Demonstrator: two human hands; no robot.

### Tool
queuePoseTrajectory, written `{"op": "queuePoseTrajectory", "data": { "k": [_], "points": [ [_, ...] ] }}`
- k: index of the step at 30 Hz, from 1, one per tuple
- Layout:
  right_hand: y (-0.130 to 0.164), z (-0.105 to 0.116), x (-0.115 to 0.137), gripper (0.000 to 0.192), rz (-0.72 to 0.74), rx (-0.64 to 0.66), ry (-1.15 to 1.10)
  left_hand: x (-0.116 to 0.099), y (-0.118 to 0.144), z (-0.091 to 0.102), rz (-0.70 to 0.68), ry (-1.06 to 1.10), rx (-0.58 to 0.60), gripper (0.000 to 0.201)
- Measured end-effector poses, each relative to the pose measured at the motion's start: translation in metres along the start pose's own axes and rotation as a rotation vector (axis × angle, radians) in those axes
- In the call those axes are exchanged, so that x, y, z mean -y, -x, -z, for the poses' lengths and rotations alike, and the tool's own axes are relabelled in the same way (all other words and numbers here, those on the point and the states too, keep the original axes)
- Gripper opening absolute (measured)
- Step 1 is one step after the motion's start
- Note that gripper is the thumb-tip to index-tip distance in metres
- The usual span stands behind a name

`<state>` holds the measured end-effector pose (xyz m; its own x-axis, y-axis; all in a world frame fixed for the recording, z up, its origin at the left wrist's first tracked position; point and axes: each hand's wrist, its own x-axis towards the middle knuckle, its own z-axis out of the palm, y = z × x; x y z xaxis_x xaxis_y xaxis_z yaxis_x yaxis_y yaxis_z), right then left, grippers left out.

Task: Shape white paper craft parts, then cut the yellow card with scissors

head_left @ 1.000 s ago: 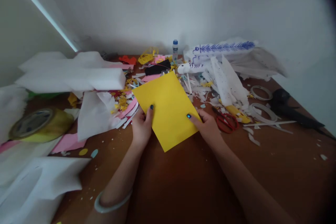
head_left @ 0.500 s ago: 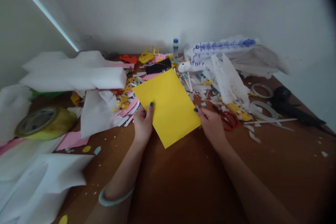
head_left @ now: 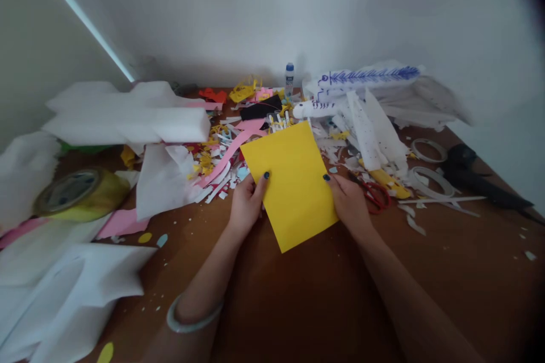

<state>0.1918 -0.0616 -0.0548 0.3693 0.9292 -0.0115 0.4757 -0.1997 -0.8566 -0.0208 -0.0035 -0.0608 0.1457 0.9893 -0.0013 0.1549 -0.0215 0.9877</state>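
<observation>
A flat yellow sheet of paper (head_left: 296, 190) is held up over the table in front of me, tilted a little. My left hand (head_left: 247, 204) pinches its left edge, thumb on top and fingers hidden behind. On the opposite edge my right hand (head_left: 349, 201) grips it the same way, thumb on the face of the sheet. Red-handled scissors (head_left: 375, 198) lie on the table just beyond my right hand. Paper scraps (head_left: 217, 178) in white, pink and yellow are heaped behind my left hand.
At the left are a big roll of tape (head_left: 80, 193) and white foam sheets (head_left: 128, 125). A glue bottle (head_left: 289, 79) stands by the wall. White paper with blue drawing (head_left: 366, 76), tape rings (head_left: 430, 150) and a black glue gun (head_left: 481, 181) lie to the right.
The yellow paper has shifted right and slightly down and turned a little more upright. My left hand moved right with it; both hands keep their grip.
</observation>
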Motion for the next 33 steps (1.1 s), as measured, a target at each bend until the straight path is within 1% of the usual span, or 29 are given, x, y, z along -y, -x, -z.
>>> {"op": "queuePoseTrajectory", "data": {
  "k": [5,7,10,13,15,17,19,22,25,28,30,33],
  "points": [
    [0.0020,0.0015,0.0036,0.040,0.023,-0.046,0.066,-0.0008,0.0001,0.0013,0.014,0.002,-0.022,0.038],
    [0.0027,0.0020,0.0057,0.039,0.049,-0.063,0.164,-0.0018,-0.0008,0.0017,0.015,0.022,-0.044,0.037],
    [0.0025,0.0023,0.0058,0.038,0.088,-0.049,0.278,-0.0031,-0.0025,0.0014,0.018,0.097,-0.074,0.038],
    [0.0021,0.0021,0.0040,0.038,0.099,-0.015,0.268,-0.0028,-0.0041,0.0009,0.025,0.144,-0.092,0.040],
    [0.0026,0.0019,0.0035,0.039,0.095,-0.022,0.270,-0.0021,-0.0043,0.0010,0.037,0.145,-0.098,0.041],
    [0.0035,0.0015,0.0041,0.040,0.087,-0.042,0.289,-0.0019,-0.0035,0.0013,0.059,0.129,-0.085,0.042],
    [0.0044,0.0010,0.0051,0.038,0.079,-0.050,0.281,-0.0027,-0.0019,0.0013,0.081,0.100,-0.044,0.042],
    [0.0050,0.0005,0.0065,0.036,0.065,-0.047,0.171,-0.0054,0.0007,0.0001,0.075,0.083,0.021,0.041],
    [0.0050,0.0005,0.0070,0.037,0.057,-0.038,0.059,-0.0069,0.0014,-0.0009,0.045,0.113,0.045,0.041],
    [0.0054,0.0006,0.0072,0.036,0.066,-0.059,0.080,-0.0061,0.0007,-0.0003,0.034,0.117,0.049,0.041],
    [0.0061,0.0006,0.0074,0.034,0.074,-0.077,0.098,-0.0050,0.0006,0.0005,0.050,0.090,0.081,0.040],
    [0.0069,0.0008,0.0074,0.035,0.074,-0.092,0.054,-0.0041,0.0008,0.0016,0.069,0.066,0.121,0.041]
  ]
}}
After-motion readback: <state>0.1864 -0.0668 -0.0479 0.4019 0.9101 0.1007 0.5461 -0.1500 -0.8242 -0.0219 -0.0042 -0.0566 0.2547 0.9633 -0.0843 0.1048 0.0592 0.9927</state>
